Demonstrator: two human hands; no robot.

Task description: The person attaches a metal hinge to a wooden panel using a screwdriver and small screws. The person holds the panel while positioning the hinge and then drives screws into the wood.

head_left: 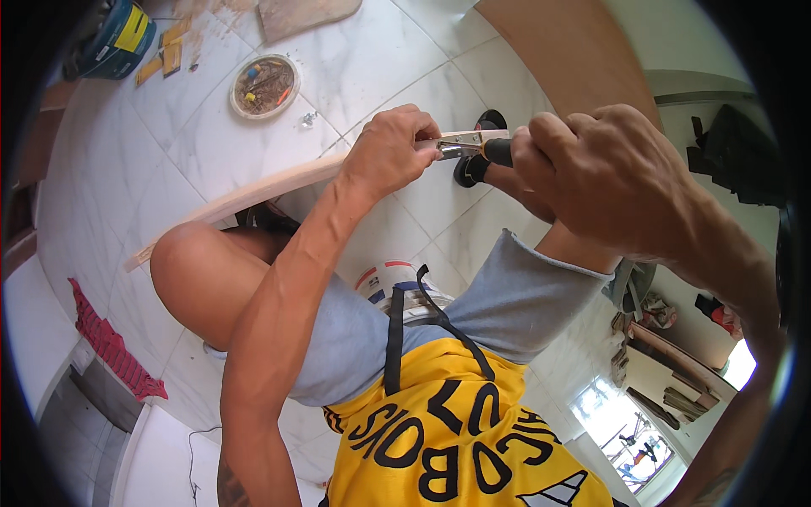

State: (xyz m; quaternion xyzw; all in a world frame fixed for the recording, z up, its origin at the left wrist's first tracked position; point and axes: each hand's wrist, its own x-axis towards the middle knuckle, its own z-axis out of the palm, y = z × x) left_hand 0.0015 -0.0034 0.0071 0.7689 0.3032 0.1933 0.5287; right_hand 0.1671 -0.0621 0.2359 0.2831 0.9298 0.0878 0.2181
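Note:
A long, pale wooden strip (279, 182) runs from beside my left knee up to the right, in front of my legs. Near its far right end my left hand (389, 150) is closed around it, with thumb and fingertips against the wood. My right hand (591, 173) is wrapped round the dark handle of a hand tool (498, 152). Its shiny metal head lies along the strip, close to my left fingertips. The exact kind of tool is not clear, since my right fingers cover much of the handle.
A round tub (266, 86) of small hardware stands on the tiled floor, with a dark bucket (118, 38) farther left. A brown wooden panel (574, 51) is at the upper right. Between my legs stands a white bucket (397, 279). A red cloth (110, 342) hangs at the left.

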